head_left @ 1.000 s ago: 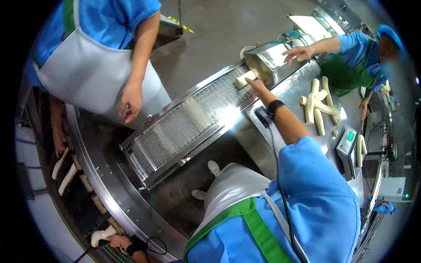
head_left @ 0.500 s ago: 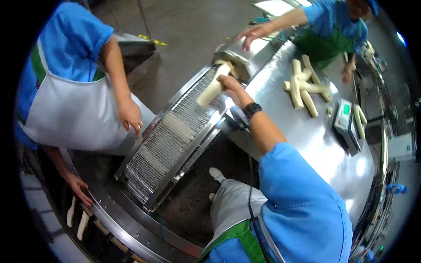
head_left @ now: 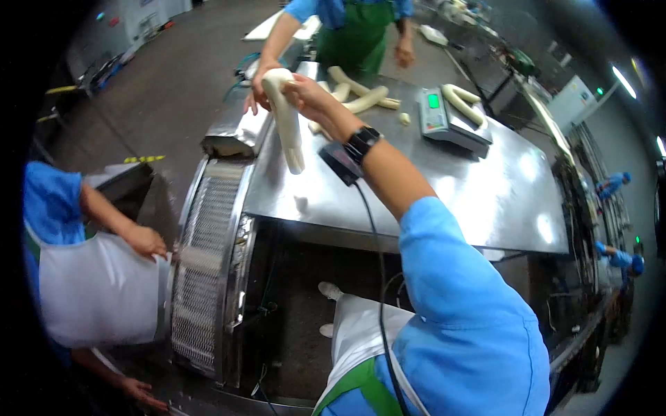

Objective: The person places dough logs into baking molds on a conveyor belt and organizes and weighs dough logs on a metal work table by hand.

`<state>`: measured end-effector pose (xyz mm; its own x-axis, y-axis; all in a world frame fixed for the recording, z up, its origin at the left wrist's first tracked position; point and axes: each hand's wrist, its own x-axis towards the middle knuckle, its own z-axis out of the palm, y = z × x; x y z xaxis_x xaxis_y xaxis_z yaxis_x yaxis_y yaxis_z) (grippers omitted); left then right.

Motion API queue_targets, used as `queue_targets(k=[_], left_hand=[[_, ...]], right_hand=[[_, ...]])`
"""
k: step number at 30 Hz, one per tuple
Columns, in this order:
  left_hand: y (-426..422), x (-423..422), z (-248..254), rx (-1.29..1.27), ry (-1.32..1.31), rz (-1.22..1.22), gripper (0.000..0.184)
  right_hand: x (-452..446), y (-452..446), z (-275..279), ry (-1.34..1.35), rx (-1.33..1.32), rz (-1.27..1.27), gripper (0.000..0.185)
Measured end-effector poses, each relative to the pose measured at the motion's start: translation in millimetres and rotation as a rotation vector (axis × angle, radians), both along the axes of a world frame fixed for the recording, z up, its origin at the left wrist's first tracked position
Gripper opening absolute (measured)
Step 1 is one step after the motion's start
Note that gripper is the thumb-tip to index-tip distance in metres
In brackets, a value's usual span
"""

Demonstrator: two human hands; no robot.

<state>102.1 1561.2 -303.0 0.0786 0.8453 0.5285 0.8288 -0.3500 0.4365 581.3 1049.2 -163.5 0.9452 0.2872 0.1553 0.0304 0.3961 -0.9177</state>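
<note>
Cream-white piece [head_left: 284,125] is up in the right hand [head_left: 313,97], fingers curled round its upper part with little gap showing; contact on the far side is hidden. Left hand is out of frame, so can't tell its state. Key relation: piece lies just left of the right hand, long axis close to upright with a slight lean, thick end at the top, narrow end hanging down over the near-left part of the steel table [head_left: 472,201]. A co-worker's hand [head_left: 261,87] sits right behind the thick end; can't tell if it touches. Of the wearer's hands, the right is the nearer. Left of the hanging end: metal housing [head_left: 239,128] at the far end of the mesh belt [head_left: 205,277], which runs from there toward the wearer between side rails; inside of the housing too dark to read. Beyond the right hand, a loose pile of pale lengths [head_left: 368,102] lies crossed on the table, part hidden by the hand and the held piece, with a small scrap [head_left: 404,119] near it. Farther right, scale [head_left: 449,132] with a green readout; bent pale length [head_left: 458,104] at its far side, can't tell if on the platform or just behind. Second co-worker's hand [head_left: 146,241] is beside the belt's left rail.
</note>
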Motion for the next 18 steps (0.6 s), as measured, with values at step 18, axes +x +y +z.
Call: queue_targets(k=[18], left_hand=[[-7.2,42.0,20.1,0.001,0.051,-0.114,0.043]], right_hand=[[-18.4,-148.6,-101.7,0.317,-0.768,-0.267,0.018]])
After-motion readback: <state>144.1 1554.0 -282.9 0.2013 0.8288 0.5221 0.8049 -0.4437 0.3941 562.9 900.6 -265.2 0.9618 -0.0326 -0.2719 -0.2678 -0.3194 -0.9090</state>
